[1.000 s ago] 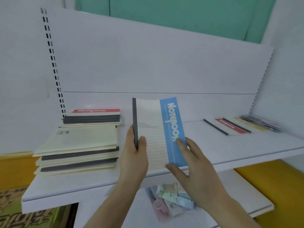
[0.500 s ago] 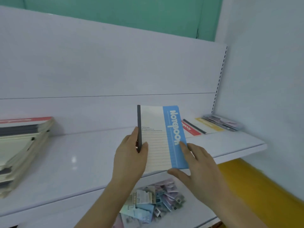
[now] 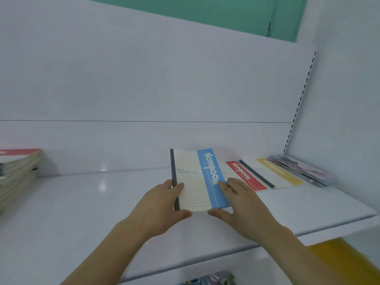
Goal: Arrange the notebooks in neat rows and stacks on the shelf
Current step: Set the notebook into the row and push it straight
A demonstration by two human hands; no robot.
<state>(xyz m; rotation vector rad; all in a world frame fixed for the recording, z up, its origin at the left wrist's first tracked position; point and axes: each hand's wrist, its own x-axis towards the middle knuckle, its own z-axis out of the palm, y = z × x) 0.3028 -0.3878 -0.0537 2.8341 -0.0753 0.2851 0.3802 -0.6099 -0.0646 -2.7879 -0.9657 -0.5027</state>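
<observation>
White shelf [image 3: 82, 212], white back panel [image 3: 144, 79], strip of green wall [image 3: 205, 11] peeking over the top. Nearest the camera: both hands on a blue-striped notebook [image 3: 197, 182], right around mid-shelf. Left hand [image 3: 162, 204] wrapped round the dark spine edge, thumb on the cover, fingers tucked beneath, so properly gripping it. Right hand [image 3: 242, 204] pinching the lower right corner, thumb along the bottom edge, fingers spread flat on the blue band. Can't tell whether lying flat on the shelf or tipped up a bit. Just beyond and to the right: red-striped notebook [image 3: 246, 177] flat on the shelf, partly behind the blue one, then a yellow-striped notebook [image 3: 277, 173] beside it, then a blurry pile of thin stuff [image 3: 304, 169] in the far right corner. Way off left, well apart: tall uneven stack of notebooks [image 3: 18, 171], red cover on top. Down below the shelf edge, some colourful packets [image 3: 211, 279], too blurry to make out.
</observation>
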